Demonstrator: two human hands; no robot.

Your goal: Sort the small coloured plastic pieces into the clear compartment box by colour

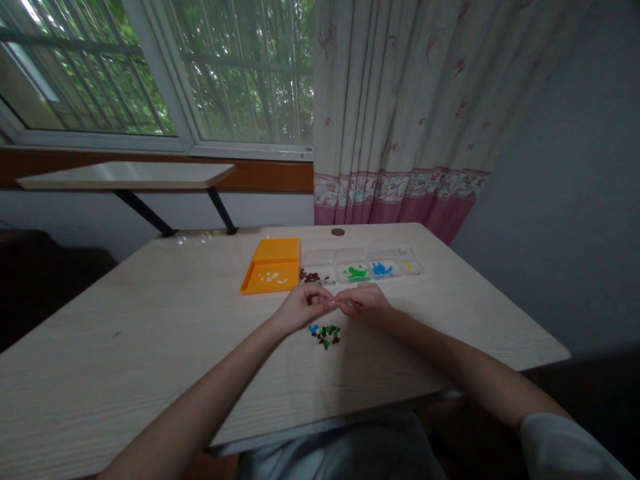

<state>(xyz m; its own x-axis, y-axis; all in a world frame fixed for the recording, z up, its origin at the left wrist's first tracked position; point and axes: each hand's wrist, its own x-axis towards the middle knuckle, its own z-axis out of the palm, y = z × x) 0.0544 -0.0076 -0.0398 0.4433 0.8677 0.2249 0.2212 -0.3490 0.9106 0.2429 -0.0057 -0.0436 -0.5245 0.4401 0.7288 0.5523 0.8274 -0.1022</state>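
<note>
A small heap of mixed blue, green and dark plastic bits (325, 335) is seen lying on the pale wood-grain table (150, 333), just below the spot where the two hands meet and not touched by either. The left hand (303, 307) and the right hand (367, 303) are brought together above the heap, knuckles up. The fingertips (330, 303) of both are drawn into tight pinches that meet tip to tip. Whether a piece is gripped between them cannot be told, as anything there is too small to be made out.

Beyond the hands, a clear plastic compartment box (320, 257) is set across the table. It holds dark brown bits (311, 275), green bits (357, 272), blue bits (381, 269) and yellow bits (408, 267) in separate cells of its near row. Touching its left end, an orange plastic tray (280, 252) with a few white bits (271, 277) is placed. A patterned cream curtain with a pink hem (400, 100) is hung behind.
</note>
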